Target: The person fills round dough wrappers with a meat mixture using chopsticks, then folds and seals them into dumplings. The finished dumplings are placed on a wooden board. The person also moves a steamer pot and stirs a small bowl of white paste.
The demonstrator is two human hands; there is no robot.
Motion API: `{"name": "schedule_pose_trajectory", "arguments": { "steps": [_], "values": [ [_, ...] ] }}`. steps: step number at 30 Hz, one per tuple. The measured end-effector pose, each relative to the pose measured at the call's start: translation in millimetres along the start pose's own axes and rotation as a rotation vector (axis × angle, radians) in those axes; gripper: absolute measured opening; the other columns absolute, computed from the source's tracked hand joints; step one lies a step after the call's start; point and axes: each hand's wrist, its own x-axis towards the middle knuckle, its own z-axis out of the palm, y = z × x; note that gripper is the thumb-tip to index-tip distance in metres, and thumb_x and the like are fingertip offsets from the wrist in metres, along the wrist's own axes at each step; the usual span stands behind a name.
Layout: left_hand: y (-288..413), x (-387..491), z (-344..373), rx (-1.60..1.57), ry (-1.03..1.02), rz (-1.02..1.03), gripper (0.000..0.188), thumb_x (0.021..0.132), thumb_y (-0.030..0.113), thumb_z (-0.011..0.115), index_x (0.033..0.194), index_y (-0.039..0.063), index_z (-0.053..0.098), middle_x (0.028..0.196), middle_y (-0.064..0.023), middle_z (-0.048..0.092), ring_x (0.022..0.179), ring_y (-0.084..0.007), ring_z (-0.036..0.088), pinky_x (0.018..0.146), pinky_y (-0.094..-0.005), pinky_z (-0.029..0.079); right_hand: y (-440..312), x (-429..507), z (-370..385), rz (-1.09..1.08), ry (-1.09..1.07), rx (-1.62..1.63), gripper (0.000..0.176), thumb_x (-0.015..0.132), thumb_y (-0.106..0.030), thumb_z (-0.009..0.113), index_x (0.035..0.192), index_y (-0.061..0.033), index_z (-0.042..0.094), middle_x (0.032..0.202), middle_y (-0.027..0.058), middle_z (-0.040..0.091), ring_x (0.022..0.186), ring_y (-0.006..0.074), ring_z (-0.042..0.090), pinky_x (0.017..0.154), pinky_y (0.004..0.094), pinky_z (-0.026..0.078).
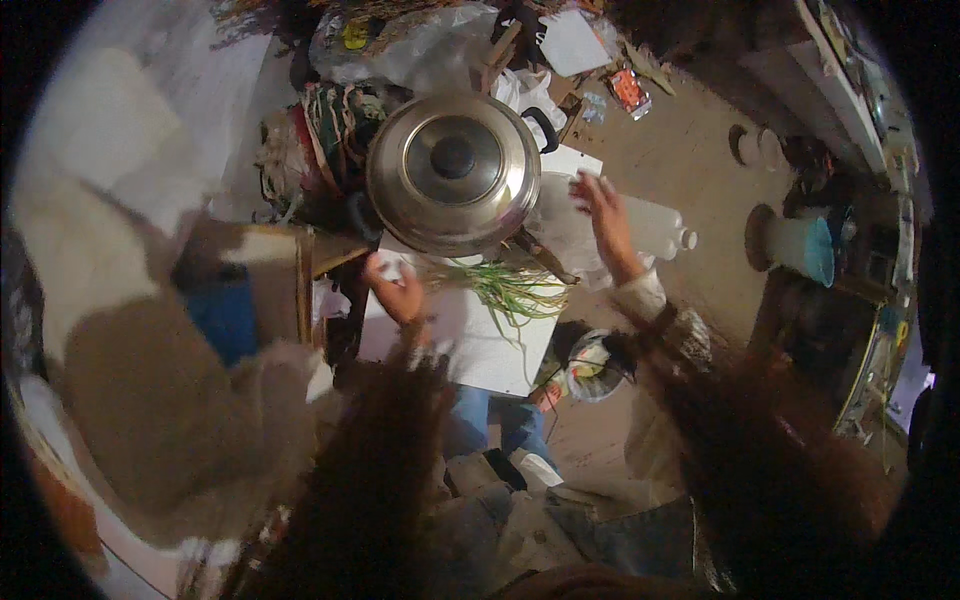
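Note:
A metal pot with a domed lid (pixel 454 176) and dark side handles stands in front of me. My left hand (pixel 397 292) is at its lower left, over a white board (pixel 480 337), fingers apart and holding nothing that I can see. To the right of the pot is my right hand (pixel 606 225), slightly blurred, with its fingers spread and nothing in them. Long green stalks, like spring onions (pixel 517 296), lie on the board just below the pot. Their upper ends are hidden by the pot. A piece of wood (pixel 544 256) lies beside them.
A translucent plastic bottle (pixel 652 227) lies right of my right hand. A bucket with a blue rim (pixel 802 244) is farther right. Near my feet is a container with a plastic liner (pixel 596 382). Bags, an orange packet (pixel 628 91) and a white sheet (pixel 576 41) lie beyond the pot.

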Motion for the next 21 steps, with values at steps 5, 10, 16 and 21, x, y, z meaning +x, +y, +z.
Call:
{"name": "schedule_pose_trajectory", "arguments": {
  "steps": [5, 10, 16, 21],
  "values": [
    [94, -198, -19, -0.067, -0.245, 0.417, 0.047, 0.09, 0.013, 0.059, 0.132, -0.003, 0.044, 0.133, -0.0232, 0.05, 0.125, -0.0402, 0.046, 0.107, -0.0461, 0.033, -3, -177, 13, -0.002, -0.226, 0.143, 0.034, 0.101, -0.029, 0.051, 0.113, 0.0008, 0.064, 0.102, 0.0082, 0.067, 0.095, 0.015, 0.061, 0.082, 0.0302, 0.047],
    [113, -289, -76, -0.029, -0.561, 0.922, 0.055, 0.093, 0.037, 0.054, 0.132, -0.001, 0.047, 0.133, -0.0193, 0.05, 0.127, -0.0396, 0.046, 0.103, -0.0487, 0.036, 43, -319, 14, -0.017, -0.454, 0.664, 0.03, 0.102, -0.023, 0.046, 0.111, 0.0008, 0.061, 0.107, 0.01, 0.064, 0.102, 0.0188, 0.059, 0.086, 0.0322, 0.048],
    [39, -397, -191, 0.054, -0.301, 0.778, 0.041, 0.085, 0.027, 0.07, 0.118, 0.007, 0.057, 0.116, -0.0139, 0.06, 0.111, -0.0354, 0.056, 0.091, -0.045, 0.046, 61, -437, -60, 0.404, -1.006, 0.332, 0.038, 0.104, -0.026, 0.036, 0.125, 0.0008, 0.054, 0.122, 0.0123, 0.058, 0.112, 0.0252, 0.056, 0.094, 0.0361, 0.046],
    [-23, -487, -280, 0.092, 0.045, 0.503, 0.015, 0.086, 0.025, 0.069, 0.09, 0.011, 0.065, 0.08, -0.0057, 0.065, 0.079, -0.0276, 0.065, 0.074, -0.0406, 0.05, 53, -487, -57, 0.531, -1.056, 0.062, 0.029, 0.102, -0.025, 0.047, 0.113, -0.0013, 0.06, 0.095, 0.0059, 0.063, 0.086, 0.017, 0.059, 0.079, 0.0305, 0.048]
  ]
}}
